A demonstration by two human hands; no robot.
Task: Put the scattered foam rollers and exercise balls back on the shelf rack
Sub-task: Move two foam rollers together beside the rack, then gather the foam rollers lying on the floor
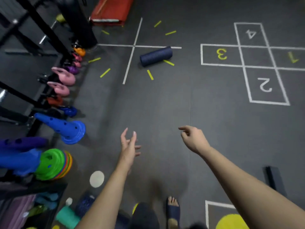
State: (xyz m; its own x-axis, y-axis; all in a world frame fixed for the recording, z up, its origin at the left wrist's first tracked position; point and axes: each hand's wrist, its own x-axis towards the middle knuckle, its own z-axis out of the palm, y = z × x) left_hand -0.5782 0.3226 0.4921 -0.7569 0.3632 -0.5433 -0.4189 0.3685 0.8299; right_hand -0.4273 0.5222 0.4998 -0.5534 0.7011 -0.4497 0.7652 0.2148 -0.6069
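Holding both bare arms out forward over dark floor [156, 104].

Carrying nothing in left hand [129, 147]: showing it released, fingers straight and spread, thumb side up.

Carrying nothing in right hand [194, 139] either: showing it released, index finger reaching out, other fingers loosely curled under, wrist bent down.

Noting dark blue roller [156, 56] lying on its side on floor, well ahead of both hands and touching neither. Placing it just right of white cross [133, 46], lying across the cross's horizontal line, among short yellow dashes.

Noting black rack [33, 38] running along left edge, well apart from roller.

Logging items lined up on floor at rack's foot:
- pink kettlebells [66, 76], with smaller orange, purple and red ones near them, blurred
- blue cones [66, 128] lying tipped over
- green disc stack [49, 164] nearer the camera

Noting teal roller [67, 216] at lower left beside rack, next to a dark blue item too blurred for identifying.

Logging also:
- white spot [96, 179] on floor left of left forearm
- numbered grid [247, 63] painted at right
- red mat [112, 10] at top
- sandalled foot [172, 210] at bottom
- yellow spot [231, 222] at lower right
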